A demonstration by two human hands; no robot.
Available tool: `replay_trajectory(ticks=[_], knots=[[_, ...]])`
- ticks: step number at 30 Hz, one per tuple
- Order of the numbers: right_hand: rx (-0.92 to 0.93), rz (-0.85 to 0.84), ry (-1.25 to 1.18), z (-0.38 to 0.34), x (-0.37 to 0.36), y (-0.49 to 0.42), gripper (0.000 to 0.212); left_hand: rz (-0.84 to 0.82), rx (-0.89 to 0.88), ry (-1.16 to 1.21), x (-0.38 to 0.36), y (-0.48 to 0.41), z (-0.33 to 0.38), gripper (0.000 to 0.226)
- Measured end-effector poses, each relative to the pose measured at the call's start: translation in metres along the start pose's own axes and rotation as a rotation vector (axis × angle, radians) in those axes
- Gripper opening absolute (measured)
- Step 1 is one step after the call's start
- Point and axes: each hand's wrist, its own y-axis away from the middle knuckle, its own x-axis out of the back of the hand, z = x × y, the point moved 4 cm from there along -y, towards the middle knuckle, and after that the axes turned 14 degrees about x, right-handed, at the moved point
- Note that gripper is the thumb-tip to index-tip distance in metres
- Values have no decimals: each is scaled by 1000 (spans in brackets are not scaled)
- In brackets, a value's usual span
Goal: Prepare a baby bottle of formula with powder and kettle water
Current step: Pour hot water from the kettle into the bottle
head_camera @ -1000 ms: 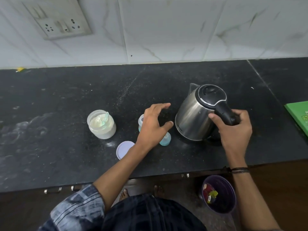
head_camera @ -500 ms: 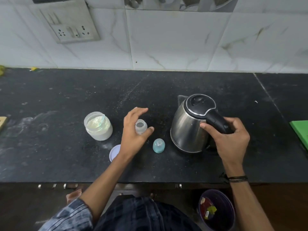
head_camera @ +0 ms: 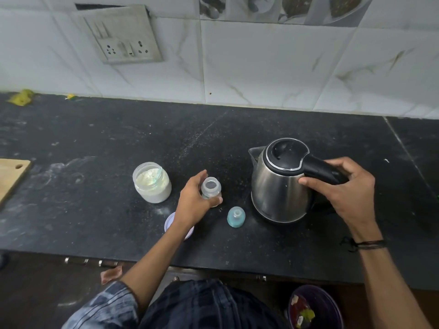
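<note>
Head view, and the kettle is my landmark: my right hand is wrapped tight around its black handle, kettle standing upright on the counter. Just left of it, my left hand cups the open baby bottle, fingers curled round its side. The teat cap sits between bottle and kettle; the powder jar is further left. Water's the step, I reckon: lift, tip the spout slowly over that narrow neck. No readable writing anywhere.

Black speckled counter, steel kettle – black lid, blue teat cap, white marbled tiles (grey veins)
</note>
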Motion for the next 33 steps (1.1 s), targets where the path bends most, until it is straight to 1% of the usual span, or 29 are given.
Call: replay_trajectory(ticks=[2,5,7,9,13,18,22,28,33], knots=[[13,-46,-9,4,-5,-7,45,2,29,-40,0,-5,-2,85],[21,-100,-30,9,-11,-17,45,3,41,-67,0,-9,-3,63],[41,-135,-44,10,-15,-24,44,-6,36,-48,0,-11,-3,59],[64,-178,-52,9,-18,-32,45,0,9,-13,2,-12,0,58],[80,-244,-88,10,-26,-46,45,63,-58,7,8,-15,15,57],[110,-304,-80,14,-32,-58,48,124,-61,-44,13,-22,28,57],[116,-365,-82,10,-41,-65,45,149,-85,-100,12,-24,33,59],[126,-454,-60,-6,-55,-77,43,173,-98,-89,15,-21,33,62],[76,-510,-57,-17,-68,-84,54,200,-92,-44,19,-21,29,62]])
